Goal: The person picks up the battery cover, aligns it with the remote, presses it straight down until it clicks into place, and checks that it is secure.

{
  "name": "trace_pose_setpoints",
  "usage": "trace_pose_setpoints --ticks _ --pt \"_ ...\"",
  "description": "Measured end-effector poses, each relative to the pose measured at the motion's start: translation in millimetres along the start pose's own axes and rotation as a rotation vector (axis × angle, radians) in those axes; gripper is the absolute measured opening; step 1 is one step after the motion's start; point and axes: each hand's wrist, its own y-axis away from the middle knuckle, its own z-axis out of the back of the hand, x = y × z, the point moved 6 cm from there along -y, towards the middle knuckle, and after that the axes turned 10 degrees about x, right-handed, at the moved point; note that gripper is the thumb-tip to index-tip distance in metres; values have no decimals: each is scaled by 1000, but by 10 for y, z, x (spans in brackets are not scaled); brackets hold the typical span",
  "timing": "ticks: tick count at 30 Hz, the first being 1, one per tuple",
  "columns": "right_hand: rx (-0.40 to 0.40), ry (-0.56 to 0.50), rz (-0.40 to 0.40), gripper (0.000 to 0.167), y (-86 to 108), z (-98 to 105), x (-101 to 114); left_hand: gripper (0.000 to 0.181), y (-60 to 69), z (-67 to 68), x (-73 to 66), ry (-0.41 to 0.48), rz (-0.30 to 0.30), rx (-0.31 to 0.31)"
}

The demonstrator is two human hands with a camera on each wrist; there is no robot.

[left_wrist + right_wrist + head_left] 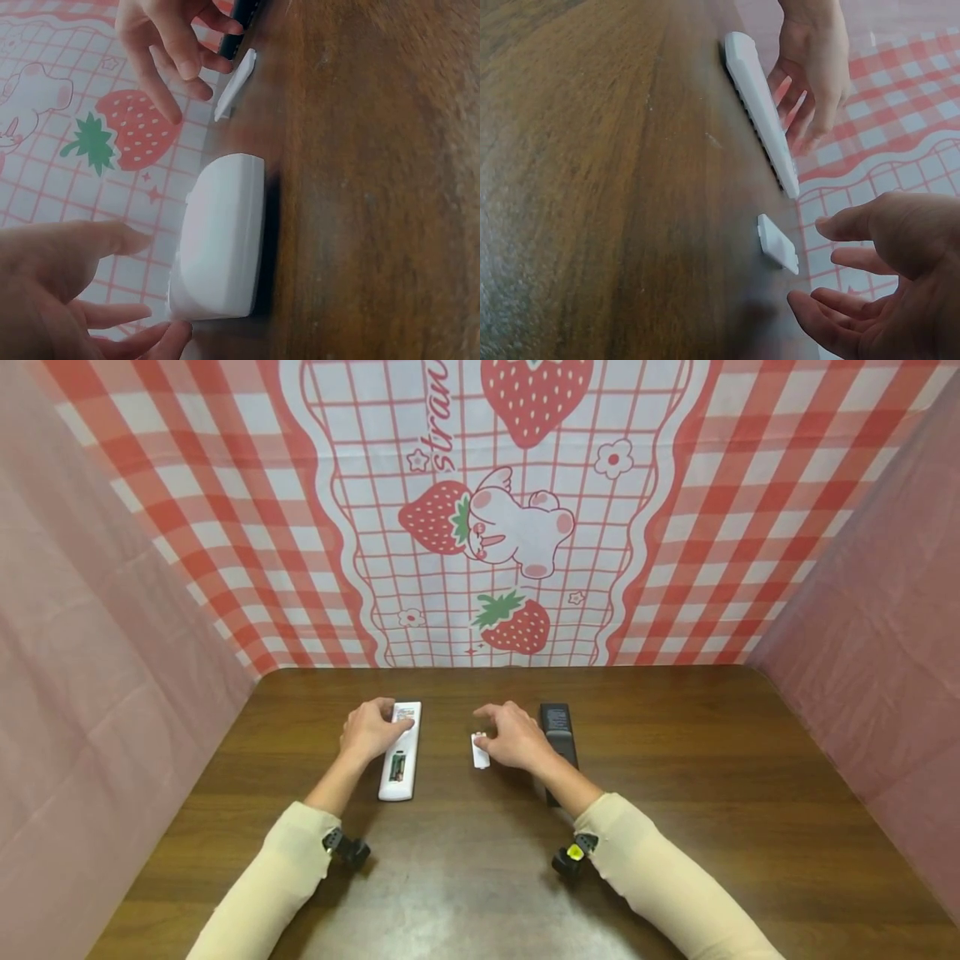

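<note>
A white remote control (401,789) lies back side up on the table, its battery compartment (397,767) uncovered and showing green and dark parts inside. My left hand (367,732) is at the remote's far left edge, thumb reaching over the remote; the left wrist view shows its fingers loose, not wrapped round it. To the right lies a small white battery cover (481,753), flat on the wood. Over and beside that cover hovers my right hand (513,737), fingers spread and relaxed. In the right wrist view, a gap shows between these fingers and the cover (778,246).
A black remote control (556,718) lies right of the cover, partly hidden under my right hand and forearm. Behind the brown wooden table (690,760) hangs a strawberry-print cloth (525,527). Pink cloth (885,585) closes off the sides.
</note>
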Motion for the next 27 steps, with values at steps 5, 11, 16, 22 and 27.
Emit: trace_pose_setpoints --ticks 5,11,16,22,27 --pt "4 21 -22 46 0 -30 -17 74 4 -32 2 -16 7 26" --pt "18 31 -40 43 51 -23 43 76 51 -43 -20 -20 10 46" --pt "9 35 2 39 -20 -89 -38 78 66 -62 -31 -34 -10 50" --pt "-26 92 32 41 -234 -251 -264 82 35 -70 2 -10 5 67" --pt "-9 94 -4 42 -327 -331 -368 84 -13 -76 59 33 24 92"
